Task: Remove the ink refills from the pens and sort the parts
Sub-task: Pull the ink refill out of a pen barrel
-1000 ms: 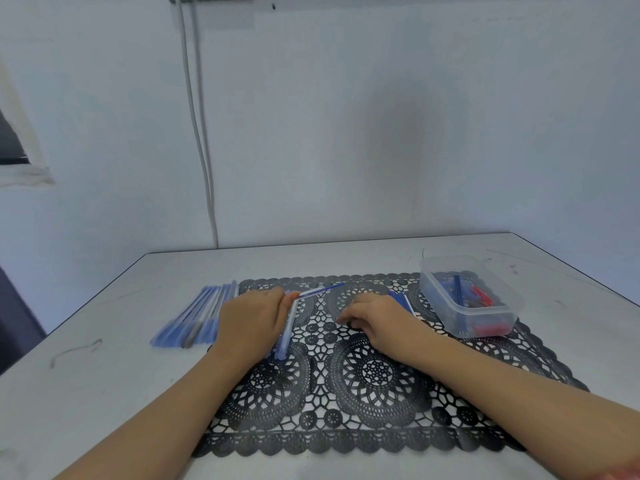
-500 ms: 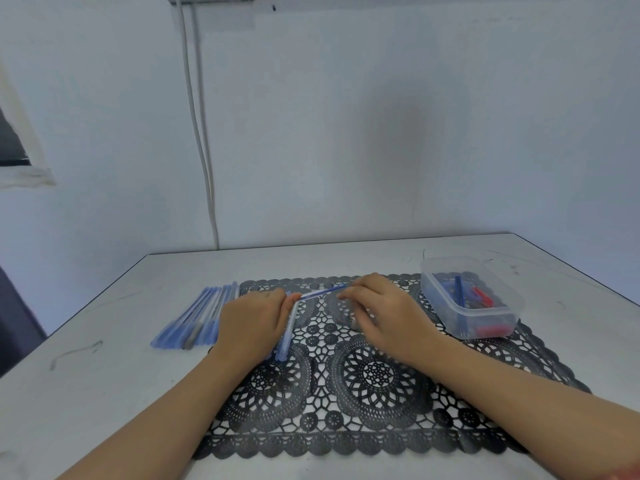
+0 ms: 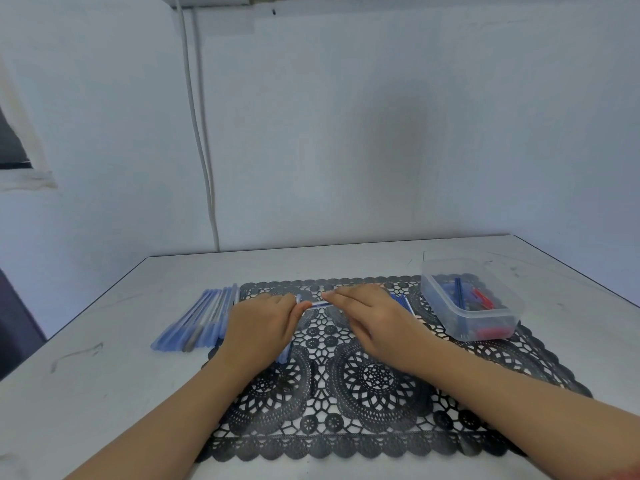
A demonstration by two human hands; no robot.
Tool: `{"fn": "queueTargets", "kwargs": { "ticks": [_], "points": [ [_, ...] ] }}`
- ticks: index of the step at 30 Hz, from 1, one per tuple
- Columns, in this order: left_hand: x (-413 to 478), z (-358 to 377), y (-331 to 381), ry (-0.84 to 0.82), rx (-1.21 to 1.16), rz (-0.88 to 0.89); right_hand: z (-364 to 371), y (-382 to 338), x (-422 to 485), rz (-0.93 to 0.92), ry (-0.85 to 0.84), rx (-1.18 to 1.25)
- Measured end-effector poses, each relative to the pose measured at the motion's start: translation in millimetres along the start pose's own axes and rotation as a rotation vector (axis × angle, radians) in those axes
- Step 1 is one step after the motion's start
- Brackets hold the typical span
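Note:
My left hand [image 3: 258, 325] grips a clear blue pen barrel, whose lower end [image 3: 284, 355] sticks out below the palm. A thin blue ink refill [image 3: 317, 304] runs from that hand's fingertips toward the right. My right hand [image 3: 367, 317] pinches the refill's right end with fingers curled. Both hands hover over the black lace mat [image 3: 374, 382]. A row of several clear blue pens [image 3: 201, 318] lies left of the mat. More blue refills [image 3: 401, 301] peek out behind my right hand.
A clear plastic tub [image 3: 467, 299] with blue and red pen parts stands on the mat's far right corner. The grey table [image 3: 104, 375] ends at a pale wall, where white cables [image 3: 204, 150] run down. Table edges slope away on both sides.
My right hand has moved from the mat's middle up and left to the refill sticking out of the left hand's pen, and now pinches it. The left hand has hardly moved.

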State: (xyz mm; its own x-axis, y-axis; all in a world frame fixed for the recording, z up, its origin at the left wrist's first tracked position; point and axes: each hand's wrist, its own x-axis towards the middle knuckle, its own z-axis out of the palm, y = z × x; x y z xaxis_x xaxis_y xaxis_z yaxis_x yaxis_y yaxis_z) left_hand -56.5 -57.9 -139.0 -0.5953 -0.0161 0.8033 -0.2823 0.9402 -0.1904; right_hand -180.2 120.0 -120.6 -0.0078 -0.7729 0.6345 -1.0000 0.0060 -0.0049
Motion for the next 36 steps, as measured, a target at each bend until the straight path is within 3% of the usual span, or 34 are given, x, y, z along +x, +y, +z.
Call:
{"fn": "queueTargets", "kwargs": {
  "ticks": [12,16,22,32,36],
  "points": [
    [1,0,-3,0.006,-0.037,-0.016,-13,17,10,0.017,-0.022,-0.188],
    [0,0,-4,-0.012,-0.037,-0.040,-29,19,18,0.065,-0.125,-0.256],
    [-1,-2,-5,-0.043,-0.051,-0.060,-47,31,23,0.262,-0.228,-0.160],
    [-1,0,-5,-0.055,-0.044,-0.121,-55,52,20,0.290,-0.201,-0.280],
    [-2,2,-6,-0.059,-0.039,-0.132,-48,52,17,0.285,-0.307,-0.284]
  ]
}}
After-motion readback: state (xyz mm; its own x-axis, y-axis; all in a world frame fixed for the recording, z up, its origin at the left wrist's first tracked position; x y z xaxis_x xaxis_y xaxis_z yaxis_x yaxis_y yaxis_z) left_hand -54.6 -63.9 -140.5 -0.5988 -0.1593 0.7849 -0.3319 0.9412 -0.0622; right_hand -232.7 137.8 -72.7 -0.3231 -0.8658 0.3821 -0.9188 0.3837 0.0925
